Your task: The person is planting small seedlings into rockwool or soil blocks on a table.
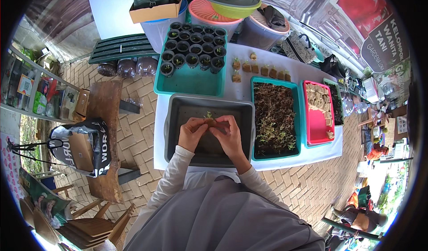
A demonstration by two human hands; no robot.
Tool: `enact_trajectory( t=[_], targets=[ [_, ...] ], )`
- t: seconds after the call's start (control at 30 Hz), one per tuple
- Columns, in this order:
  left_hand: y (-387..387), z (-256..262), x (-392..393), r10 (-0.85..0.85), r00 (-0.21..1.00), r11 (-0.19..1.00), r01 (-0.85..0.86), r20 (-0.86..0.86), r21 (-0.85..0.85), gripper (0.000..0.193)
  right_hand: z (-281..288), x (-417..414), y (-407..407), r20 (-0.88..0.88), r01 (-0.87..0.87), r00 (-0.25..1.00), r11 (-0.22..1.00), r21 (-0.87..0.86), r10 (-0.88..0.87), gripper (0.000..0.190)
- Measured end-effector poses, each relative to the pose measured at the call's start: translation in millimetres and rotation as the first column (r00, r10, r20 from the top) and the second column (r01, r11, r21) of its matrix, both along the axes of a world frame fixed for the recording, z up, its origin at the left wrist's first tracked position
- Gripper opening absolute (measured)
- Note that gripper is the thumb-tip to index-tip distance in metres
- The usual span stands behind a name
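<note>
Both hands meet above a dark grey plastic tub (pixel 210 164), holding a small seedling (pixel 208 115) in a brown plug (pixel 210 122). My left hand (pixel 192 134) pinches the plug from the left between thumb and fingers. Thumb and fingertips of my right hand (pixel 230 138) grip it from the right. Green leaves stick up over the fingertips, while the plug's lower part is partly hidden by the thumbs. Beyond the tub, several more plugs with seedlings (pixel 264 71) stand in a rough row on the white-covered table (pixel 239 94).
Black nursery pots (pixel 192 60) with young plants fill much of a teal tray (pixel 190 83). On the right, a teal-rimmed tray (pixel 298 120) holds crowded seedlings (pixel 276 137). Tan plugs (pixel 317 97) sit in a red tray (pixel 313 127). A wooden bench (pixel 105 107) stands left.
</note>
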State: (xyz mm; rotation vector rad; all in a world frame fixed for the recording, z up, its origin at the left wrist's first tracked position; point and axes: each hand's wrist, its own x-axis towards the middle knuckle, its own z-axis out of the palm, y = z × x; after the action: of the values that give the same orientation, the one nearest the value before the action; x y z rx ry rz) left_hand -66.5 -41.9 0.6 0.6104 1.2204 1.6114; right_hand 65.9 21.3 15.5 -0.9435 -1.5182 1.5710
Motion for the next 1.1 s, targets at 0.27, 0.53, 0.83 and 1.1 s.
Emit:
enact_trajectory(
  t=[0.27, 0.53, 0.83, 1.1],
  targets=[
    [-1, -12, -5, -0.024, 0.974, 0.999, 0.030, -0.226, 0.025, 0.021, 1, -5, 0, 0.015, -0.044, 0.999, 0.999, -0.027, 0.045, 0.035],
    [-1, 14, -5, 0.023, 0.762, 0.999, -0.036, -0.648, -0.006, 0.025, 6, -7, 5, 0.024, -0.039, 0.999, 0.999, -0.021, 0.039, 0.036],
    [-1, 14, -6, 0.023, 0.905, 0.999, -0.008, -0.425, 0.037, 0.031, 2, -3, 7, -0.007, -0.039, 0.999, 0.998, -0.045, 0.039, 0.037],
    [1, 22, -8, 0.063, 0.919, 0.998, -0.065, -0.388, 0.008, 0.022, -1, -5, 9, -0.084, -0.041, 0.996, 0.992, -0.116, 0.031, 0.037]
  ],
)
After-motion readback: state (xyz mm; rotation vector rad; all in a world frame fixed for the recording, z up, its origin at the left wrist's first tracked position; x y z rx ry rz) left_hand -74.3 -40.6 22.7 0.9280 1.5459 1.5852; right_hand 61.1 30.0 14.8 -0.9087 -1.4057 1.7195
